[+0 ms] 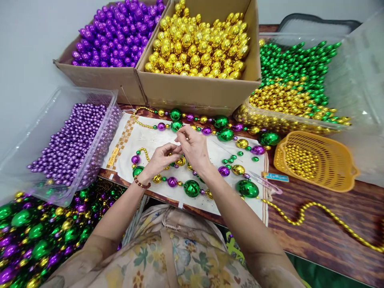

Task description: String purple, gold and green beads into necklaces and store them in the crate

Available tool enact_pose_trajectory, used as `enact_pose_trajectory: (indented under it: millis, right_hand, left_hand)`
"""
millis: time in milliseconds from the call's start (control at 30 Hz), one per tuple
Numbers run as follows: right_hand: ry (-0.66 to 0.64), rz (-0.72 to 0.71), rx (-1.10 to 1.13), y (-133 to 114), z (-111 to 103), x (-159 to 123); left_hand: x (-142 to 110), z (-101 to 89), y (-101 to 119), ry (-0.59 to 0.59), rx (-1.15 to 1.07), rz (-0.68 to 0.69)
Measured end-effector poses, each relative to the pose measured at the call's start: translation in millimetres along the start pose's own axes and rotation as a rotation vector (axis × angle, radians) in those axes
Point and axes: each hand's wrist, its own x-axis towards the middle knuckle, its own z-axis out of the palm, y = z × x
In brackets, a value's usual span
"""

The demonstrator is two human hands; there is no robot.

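My left hand (163,159), with a brown bead bracelet at the wrist, is closed in a pinch over the white cloth (147,140). Its fingertips meet those of my right hand (194,149), also pinched. Between them runs a thin pale thread, only partly visible. Below the hands lies a bead garland of gold, purple and large green beads (191,188), partly hidden by my hands and forearms. Just behind them stretch further bead strands with a large green bead (225,135). Several loose small green beads (231,159) rest right of my right hand.
Cardboard boxes of purple beads (120,36) and gold beads (198,44) stand behind. Clear tubs hold lilac beads (75,144) and green and gold beads (294,76). At right are a yellow basket (336,160), pink-handled scissors (268,183) and a gold bead string (303,210).
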Motion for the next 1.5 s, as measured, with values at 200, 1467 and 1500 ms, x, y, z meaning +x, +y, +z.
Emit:
enact_pose_trajectory:
  millis: [200,1467,1500]
  right_hand:
    - [0.067,0.042,0.159,-0.9,-2.0,0.0]
    - [-0.335,0.014,-0.541,4.5,-42.9,-17.8]
    - [-0.338,0.032,-0.618,0.7,-36.8,-18.6]
  left_hand:
    - [2.2,5.0,-1.7,0.052,0.032,0.011]
    - [25.7,-18.8,22.3,-0.165,0.151,-0.026]
    - [25.8,-18.9,23.0,-0.168,0.160,-0.022]
